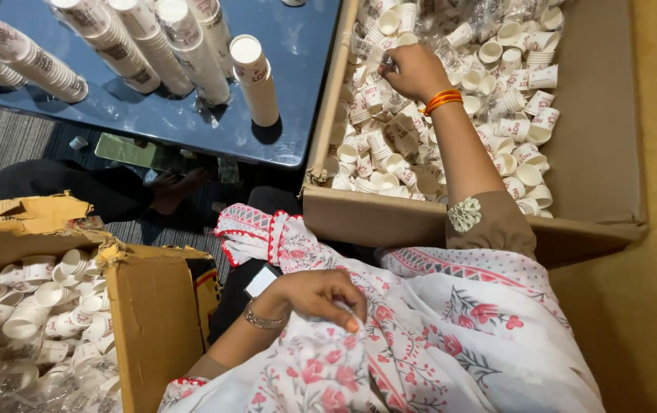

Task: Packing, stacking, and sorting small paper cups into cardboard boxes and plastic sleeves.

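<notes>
My right hand (414,70), with orange bangles at the wrist, reaches into a large cardboard box (389,220) full of loose white paper cups (516,145); its fingers curl among cups near the box's far left side, and I cannot tell if they grip one. My left hand (314,297), with a silver bracelet, rests in my lap, fingers closed on the white floral cloth (451,344) that covers my legs.
Several wrapped stacks of paper cups (190,50) lie on a blue glossy table (298,69), and one bare stack (254,76) stands near its edge. A second cardboard box (152,321) of loose cups sits at the lower left. Another person's bare foot (179,186) rests under the table.
</notes>
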